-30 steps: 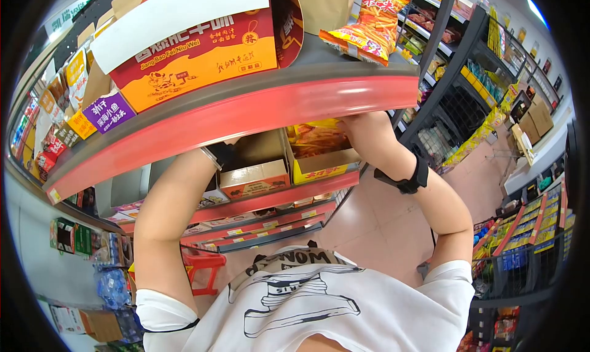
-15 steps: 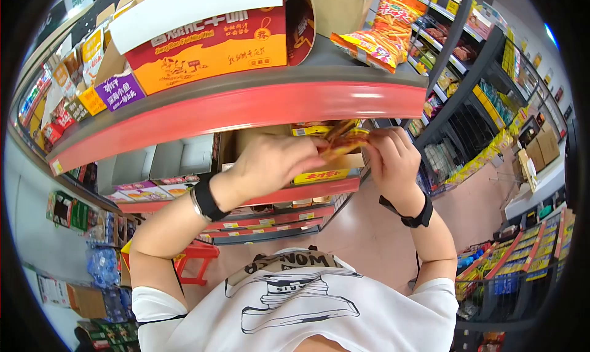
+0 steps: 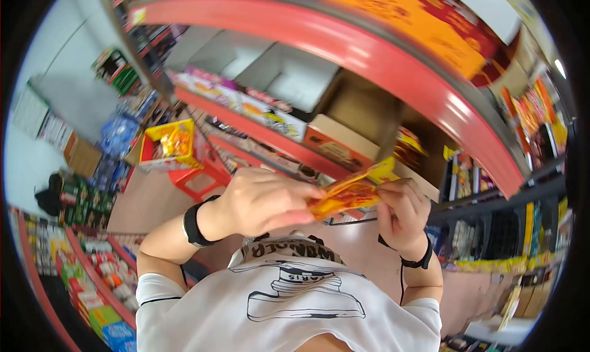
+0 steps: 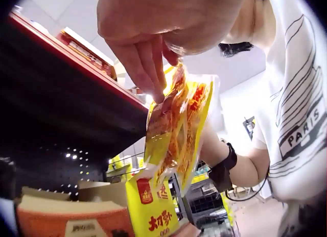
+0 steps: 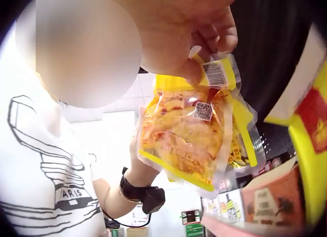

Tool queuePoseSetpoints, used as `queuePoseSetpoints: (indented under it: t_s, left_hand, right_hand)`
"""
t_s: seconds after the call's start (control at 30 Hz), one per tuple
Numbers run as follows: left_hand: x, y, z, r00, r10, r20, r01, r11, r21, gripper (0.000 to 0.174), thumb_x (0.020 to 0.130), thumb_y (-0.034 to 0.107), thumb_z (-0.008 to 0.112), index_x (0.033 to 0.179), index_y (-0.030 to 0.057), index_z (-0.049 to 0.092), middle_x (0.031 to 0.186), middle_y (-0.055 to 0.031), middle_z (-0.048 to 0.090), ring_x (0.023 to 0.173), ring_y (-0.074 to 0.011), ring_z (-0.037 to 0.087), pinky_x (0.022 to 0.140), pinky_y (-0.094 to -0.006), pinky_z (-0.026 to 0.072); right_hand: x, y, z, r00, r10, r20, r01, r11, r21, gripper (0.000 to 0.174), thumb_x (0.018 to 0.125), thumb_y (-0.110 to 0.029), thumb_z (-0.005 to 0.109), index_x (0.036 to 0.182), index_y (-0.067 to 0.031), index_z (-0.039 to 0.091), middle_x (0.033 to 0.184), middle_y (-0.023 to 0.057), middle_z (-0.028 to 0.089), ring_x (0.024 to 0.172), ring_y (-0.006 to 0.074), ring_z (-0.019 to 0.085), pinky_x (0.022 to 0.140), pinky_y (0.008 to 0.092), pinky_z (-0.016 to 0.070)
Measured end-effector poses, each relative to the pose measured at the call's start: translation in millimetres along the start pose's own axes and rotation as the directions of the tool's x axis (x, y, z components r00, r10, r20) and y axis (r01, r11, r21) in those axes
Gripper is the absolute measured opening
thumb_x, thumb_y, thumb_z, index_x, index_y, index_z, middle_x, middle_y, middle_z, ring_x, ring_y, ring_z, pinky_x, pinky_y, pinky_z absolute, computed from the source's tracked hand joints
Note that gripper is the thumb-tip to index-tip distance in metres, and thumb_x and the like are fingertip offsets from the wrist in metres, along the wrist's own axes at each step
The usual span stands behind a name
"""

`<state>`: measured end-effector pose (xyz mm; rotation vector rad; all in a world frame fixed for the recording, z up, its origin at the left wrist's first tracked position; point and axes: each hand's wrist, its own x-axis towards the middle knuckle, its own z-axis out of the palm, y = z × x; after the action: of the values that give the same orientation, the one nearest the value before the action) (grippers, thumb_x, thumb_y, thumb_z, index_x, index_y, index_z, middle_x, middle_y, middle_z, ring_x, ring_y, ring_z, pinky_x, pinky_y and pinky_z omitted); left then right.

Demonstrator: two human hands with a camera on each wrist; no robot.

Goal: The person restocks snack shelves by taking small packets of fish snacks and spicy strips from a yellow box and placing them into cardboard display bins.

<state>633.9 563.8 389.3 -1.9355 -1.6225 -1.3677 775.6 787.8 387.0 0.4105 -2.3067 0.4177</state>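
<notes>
snack packets (image 3: 347, 198) with yellow bands are held up in front of the red-edged shelf (image 3: 369, 56), lower than its edge. both hands grasp them: the left hand (image 3: 264, 199) pinches one end, the right hand (image 3: 404, 212) the other. below that shelf, a lower tier (image 3: 286, 148) bears open cartons (image 3: 341, 144); on it stands an orange box (image 3: 424, 26). left of it are a red stool (image 3: 203, 181), pinkish floor (image 3: 144, 201) and a pale wall (image 3: 55, 51).

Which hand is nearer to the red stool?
Left. In the head view, the left hand pinches the packets just right of the red stool; the right hand is farther right, at the packets' other end.
</notes>
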Motion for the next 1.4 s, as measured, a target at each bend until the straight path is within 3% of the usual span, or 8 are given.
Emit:
queuePoseSetpoints:
  t_s: [0.23, 0.4, 0.67, 0.73, 0.83, 1.13, 1.27, 1.4]
  left_hand:
    - [-133, -12, -67, 0.821, -0.483, -0.303, 0.558, 0.791, 0.250, 0.013, 0.078, 0.013, 0.066, 0.074, 0.0059, 0.056, 0.075, -0.0061, 0.065, 0.055, -0.0221, 0.060, 0.049, -0.0294, 0.0460]
    - [-241, -22, -121, 0.457, -0.770, -0.446, 0.889, 0.383, 0.250, 0.014, 0.081, 0.012, 0.063, 0.077, 0.0011, 0.056, 0.064, -0.0118, 0.060, 0.051, -0.0237, 0.057, 0.049, -0.0298, 0.0436]
    - [-374, -52, -205, 0.140, -0.850, -0.508, 0.988, 0.151, 0.019, 0.018, 0.086, 0.014, 0.058, 0.078, -0.0013, 0.055, 0.059, -0.0099, 0.057, 0.052, -0.0143, 0.058, 0.050, -0.0273, 0.0445]
    - [-396, -61, -220, -0.060, -0.860, -0.506, 0.988, 0.020, -0.153, 0.020, 0.089, 0.017, 0.056, 0.079, -0.0009, 0.055, 0.061, -0.0069, 0.058, 0.052, -0.0115, 0.059, 0.048, -0.0239, 0.0459]
    - [-436, -86, -232, -0.218, -0.871, -0.441, 0.920, -0.032, -0.391, 0.021, 0.090, 0.018, 0.053, 0.080, -0.0003, 0.054, 0.064, -0.0051, 0.058, 0.053, -0.0110, 0.060, 0.046, -0.0210, 0.0467]
    - [-460, -182, -224, -0.400, -0.867, -0.297, 0.700, -0.080, -0.709, 0.019, 0.090, 0.021, 0.054, 0.085, 0.0028, 0.050, 0.074, -0.0060, 0.060, 0.061, -0.0166, 0.065, 0.048, -0.0214, 0.0486]
    - [-457, -223, -225, -0.376, -0.893, -0.246, 0.715, -0.110, -0.691, 0.018, 0.092, 0.024, 0.049, 0.088, 0.0061, 0.048, 0.082, -0.0076, 0.061, 0.070, -0.0185, 0.066, 0.057, -0.0250, 0.0509]
    - [-461, -261, -225, -0.358, -0.901, -0.244, 0.699, -0.085, -0.710, 0.016, 0.093, 0.021, 0.048, 0.089, 0.0062, 0.047, 0.080, -0.0066, 0.061, 0.069, -0.0183, 0.065, 0.055, -0.0244, 0.0501]
  right_hand:
    - [32, -31, 121, 0.965, -0.052, 0.258, 0.002, 0.981, 0.191, 0.015, 0.069, -0.007, 0.066, 0.076, -0.0044, 0.053, 0.076, 0.0070, 0.057, 0.069, 0.0241, 0.056, 0.055, 0.0328, 0.0450]
    - [59, -62, 211, 0.924, -0.059, 0.378, -0.029, 0.974, 0.223, 0.012, 0.074, -0.009, 0.062, 0.075, -0.0049, 0.051, 0.072, 0.0096, 0.055, 0.069, 0.0265, 0.055, 0.057, 0.0355, 0.0447]
    - [89, -96, 361, 0.841, 0.146, 0.521, -0.300, 0.927, 0.225, 0.010, 0.076, -0.008, 0.059, 0.077, -0.0042, 0.050, 0.067, 0.0140, 0.056, 0.067, 0.0330, 0.057, 0.057, 0.0428, 0.0440]
    - [91, -97, 391, 0.841, 0.165, 0.515, -0.332, 0.910, 0.250, 0.011, 0.076, -0.010, 0.060, 0.076, -0.0047, 0.050, 0.064, 0.0142, 0.057, 0.064, 0.0338, 0.057, 0.056, 0.0435, 0.0437]
    - [92, -97, 426, 0.774, 0.300, 0.557, -0.496, 0.834, 0.241, 0.014, 0.076, -0.014, 0.062, 0.075, -0.0051, 0.050, 0.063, 0.0138, 0.057, 0.058, 0.0335, 0.057, 0.053, 0.0431, 0.0432]
    - [101, -66, 518, 0.650, 0.324, 0.687, -0.640, 0.721, 0.266, 0.015, 0.076, -0.016, 0.062, 0.074, -0.0033, 0.054, 0.066, 0.0141, 0.058, 0.063, 0.0320, 0.059, 0.056, 0.0410, 0.0444]
    - [122, -57, 562, 0.649, 0.246, 0.720, -0.631, 0.702, 0.330, 0.017, 0.077, -0.018, 0.061, 0.075, -0.0031, 0.055, 0.068, 0.0152, 0.059, 0.065, 0.0317, 0.060, 0.058, 0.0409, 0.0451]
    - [139, -63, 604, 0.432, 0.330, 0.839, -0.774, 0.613, 0.158, 0.017, 0.076, -0.019, 0.062, 0.078, -0.0030, 0.057, 0.074, 0.0161, 0.061, 0.072, 0.0312, 0.061, 0.061, 0.0399, 0.0468]
